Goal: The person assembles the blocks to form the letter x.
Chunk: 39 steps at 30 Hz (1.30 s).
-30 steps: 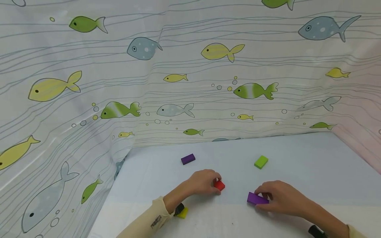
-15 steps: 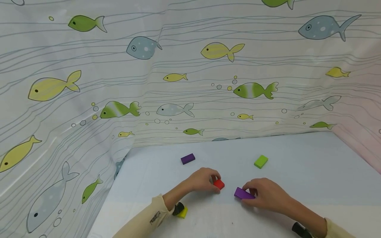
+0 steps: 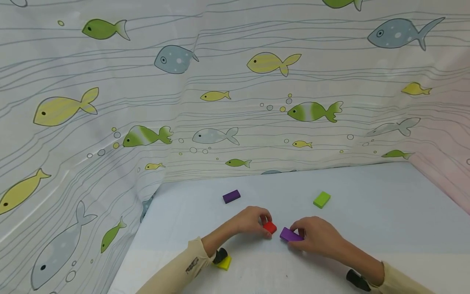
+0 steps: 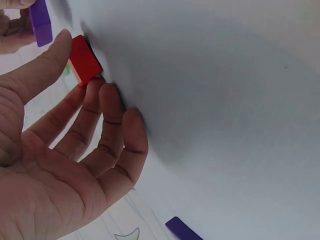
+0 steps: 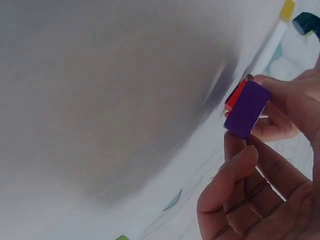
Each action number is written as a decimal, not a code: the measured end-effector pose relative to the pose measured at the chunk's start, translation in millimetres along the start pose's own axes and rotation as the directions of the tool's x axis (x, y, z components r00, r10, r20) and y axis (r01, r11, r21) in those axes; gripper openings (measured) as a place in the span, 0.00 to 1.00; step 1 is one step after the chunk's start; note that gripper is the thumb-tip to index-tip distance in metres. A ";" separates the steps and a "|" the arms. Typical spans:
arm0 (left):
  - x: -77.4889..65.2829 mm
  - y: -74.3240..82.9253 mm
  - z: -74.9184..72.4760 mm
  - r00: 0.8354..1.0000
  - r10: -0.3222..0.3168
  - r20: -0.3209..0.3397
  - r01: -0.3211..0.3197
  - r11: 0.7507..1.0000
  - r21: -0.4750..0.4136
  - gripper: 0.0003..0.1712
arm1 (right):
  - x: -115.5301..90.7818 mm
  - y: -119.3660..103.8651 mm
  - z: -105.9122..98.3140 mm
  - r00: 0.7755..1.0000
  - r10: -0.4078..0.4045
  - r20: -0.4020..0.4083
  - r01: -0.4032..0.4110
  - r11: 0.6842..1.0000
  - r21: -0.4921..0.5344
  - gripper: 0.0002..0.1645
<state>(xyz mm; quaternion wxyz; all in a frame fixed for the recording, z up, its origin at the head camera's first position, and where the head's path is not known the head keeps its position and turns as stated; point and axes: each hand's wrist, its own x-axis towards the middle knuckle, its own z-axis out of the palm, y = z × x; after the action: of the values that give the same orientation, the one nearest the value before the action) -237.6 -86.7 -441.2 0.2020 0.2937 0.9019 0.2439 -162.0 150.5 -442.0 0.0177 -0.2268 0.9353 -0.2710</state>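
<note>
You hold a red block near a bright purple block, lower centre of the head view
Your left hand pinches the red, your right hand the purple

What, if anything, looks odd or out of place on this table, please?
A small dark speck on the white table, low in the head view, stands out against the plain surface; I cannot tell what it is. The red block in the left hand and the purple block in the right hand show no visible damage.
</note>
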 end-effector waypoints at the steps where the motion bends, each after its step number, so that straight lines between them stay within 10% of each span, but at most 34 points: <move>1: 0.1 -0.1 -0.2 1.000 0.001 0.001 -0.001 1.000 -0.002 0.19 | 1.1 -1.2 0.5 1.000 0.004 0.002 -0.004 1.000 0.001 0.17; 39: 3.2 -1.4 -0.9 1.000 0.003 -0.003 -0.003 1.000 -0.019 0.19 | 17.9 -16.4 26.7 0.993 0.118 0.003 -0.118 0.991 -0.057 0.17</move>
<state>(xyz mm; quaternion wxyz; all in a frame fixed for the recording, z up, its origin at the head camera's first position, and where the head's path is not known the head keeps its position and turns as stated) -241.1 -86.0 -442.0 0.2031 0.2928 0.8994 0.2534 -167.1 117.1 -454.6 0.0304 -0.1725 0.9544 -0.2419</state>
